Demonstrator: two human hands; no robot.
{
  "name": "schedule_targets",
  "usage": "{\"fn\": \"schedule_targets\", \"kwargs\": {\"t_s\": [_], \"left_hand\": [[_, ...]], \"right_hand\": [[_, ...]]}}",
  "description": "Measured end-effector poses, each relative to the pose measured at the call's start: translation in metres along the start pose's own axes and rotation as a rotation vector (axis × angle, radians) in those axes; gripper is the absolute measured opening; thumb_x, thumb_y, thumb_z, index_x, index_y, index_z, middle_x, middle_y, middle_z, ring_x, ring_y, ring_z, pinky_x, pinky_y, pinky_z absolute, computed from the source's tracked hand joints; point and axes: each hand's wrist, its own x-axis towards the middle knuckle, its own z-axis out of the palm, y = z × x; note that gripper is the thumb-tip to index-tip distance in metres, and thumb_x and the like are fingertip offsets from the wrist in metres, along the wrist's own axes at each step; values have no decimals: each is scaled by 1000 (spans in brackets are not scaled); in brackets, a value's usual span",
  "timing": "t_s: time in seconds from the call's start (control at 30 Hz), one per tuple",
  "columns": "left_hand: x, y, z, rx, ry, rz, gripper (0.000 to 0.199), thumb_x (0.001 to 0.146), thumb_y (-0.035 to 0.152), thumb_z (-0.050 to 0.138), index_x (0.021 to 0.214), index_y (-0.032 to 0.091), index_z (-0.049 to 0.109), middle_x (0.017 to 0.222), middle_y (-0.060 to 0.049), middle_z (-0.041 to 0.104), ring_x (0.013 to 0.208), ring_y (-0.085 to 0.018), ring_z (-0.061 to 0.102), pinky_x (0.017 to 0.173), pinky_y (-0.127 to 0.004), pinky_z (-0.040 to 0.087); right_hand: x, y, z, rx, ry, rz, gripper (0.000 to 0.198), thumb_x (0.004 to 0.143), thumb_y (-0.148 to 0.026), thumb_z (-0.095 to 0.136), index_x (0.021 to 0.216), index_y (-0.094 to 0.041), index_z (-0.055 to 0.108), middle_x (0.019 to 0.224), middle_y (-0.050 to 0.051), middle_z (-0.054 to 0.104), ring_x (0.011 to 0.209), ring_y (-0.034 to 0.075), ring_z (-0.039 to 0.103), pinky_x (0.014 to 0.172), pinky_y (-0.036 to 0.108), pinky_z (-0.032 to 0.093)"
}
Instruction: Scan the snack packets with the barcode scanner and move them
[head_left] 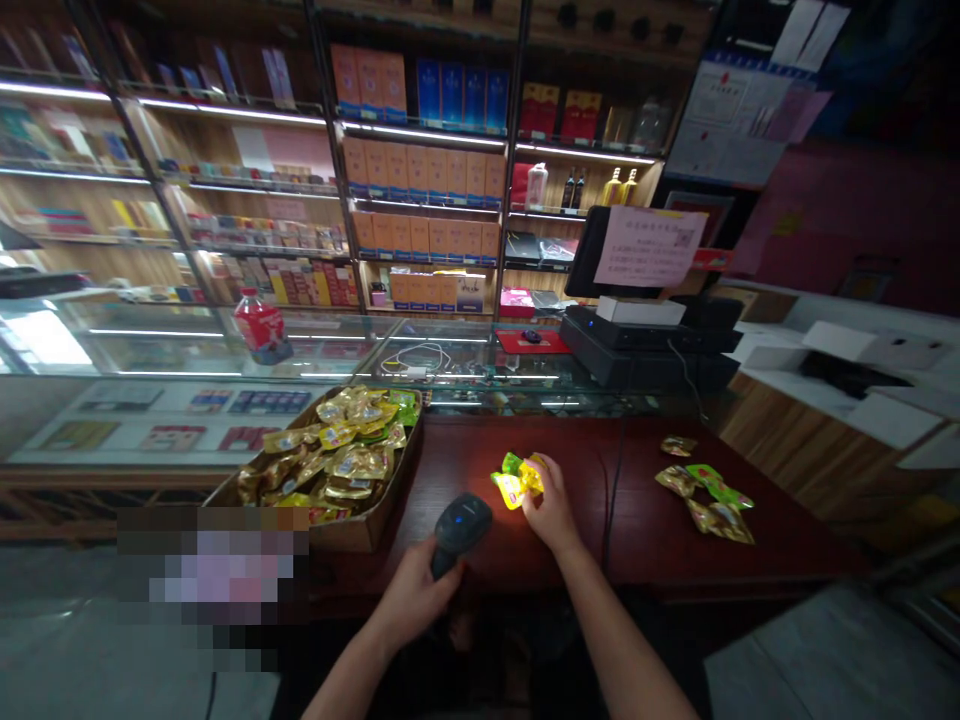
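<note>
Bottle (261,328), one, red label, upright on the glass showcase (330,345).

Carton (367,534), one, open-topped, at the left end of the desk (442,455); long axis from near left to far right. Contents: wrapped packets (356,462), gold, yellow and green, heaped too densely to count.

White cable (412,357), loosely coiled on the showcase.

Left hand (416,598), one, wrapped round the handle of the scanner; well apart from the carton.

Scanner (463,520), one, dark, blue light on top; held above the near edge of the desk. Handle runs down into the fist; head points forward and to the right, towards the item following.

Yellow-and-green packet (511,488), above the middle of the desk, brightly lit; long axis roughly crosswise, free end pointing left, other end in the fingers. Whether one packet or two together, cannot tell.

Red mat (510,344), one, bearing one mouse (532,337).

Right hand (551,507), one, fingers closed on the yellow-and-green packet; apart from the left hand.

Monitor (587,255), one, with one printed sheet (649,247) over it.

Loose packets (718,520), apparently four, three gold and one green, lying on the desk at right; three grouped, one gold just beyond, long axis crosswise.
</note>
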Motion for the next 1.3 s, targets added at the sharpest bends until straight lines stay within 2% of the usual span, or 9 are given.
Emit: {"fn": "schedule_targets", "kwargs": {"t_s": [0.37,0.5,0.67,0.8,0.93,1.0,1.1,1.2,1.3], "left_hand": [[19,-32,8,-16,-53,-8,22,73,34,66,81,17,54,49,8,52,34,-8,46,36,-18,36],[21,-32,9,-62,-50,-38,25,74,35,65,89,16,56,49,8,53,32,-8,45,34,-18,35],[23,-39,7,-117,-37,-41,25,75,32,64,92,15,58,52,7,54,33,-7,45,34,-18,36],[25,-47,5,-155,-37,-59,24,74,27,61,95,16,57,54,7,55,33,-8,47,33,-17,37],[26,-49,4,-151,-19,-53,24,75,24,58,97,15,56,54,7,55,33,-7,46,32,-16,37],[25,-49,4,-144,-10,-52,23,74,21,57,96,15,56,52,8,53,33,-7,45,33,-17,38],[24,-47,4,-145,-11,-56,23,71,17,57,94,15,57,53,7,55,35,-8,47,35,-17,41],[24,-49,3,-152,-11,-66,22,72,19,59,93,15,56,54,7,55,35,-8,47,34,-18,41],[25,-52,3,-150,-5,-68,19,75,24,60,91,16,55,53,8,54,34,-8,46,33,-18,37]], "right_hand": [[1,1,2,37,2,25,49,79,-13,51,127,-22,51,135,12,48,130,23,48,114,45,38],[-2,20,4,83,158,232,43,81,-30,58,122,-19,56,124,13,60,118,26,57,106,48,44],[8,27,5,252,204,610,54,71,-47,66,118,-20,62,110,10,71,97,27,69,89,43,55],[60,-26,34,537,90,636,59,64,-47,74,116,-21,63,104,7,73,81,23,71,70,35,60],[122,-106,101,732,-319,419,53,66,-32,74,118,-25,63,106,2,72,84,20,71,66,31,61],[142,-141,136,706,-485,321,54,71,-25,70,124,-26,60,105,0,72,80,17,71,66,30,62],[157,-166,167,563,-568,236,58,72,-19,69,128,-27,58,110,0,72,83,16,72,70,30,62],[154,-145,152,418,-496,223,51,74,-21,71,123,-30,62,126,-1,66,111,18,65,94,31,54],[130,-90,98,172,-367,334,43,83,-26,60,125,-25,62,137,7,59,131,23,50,114,42,35]]}}
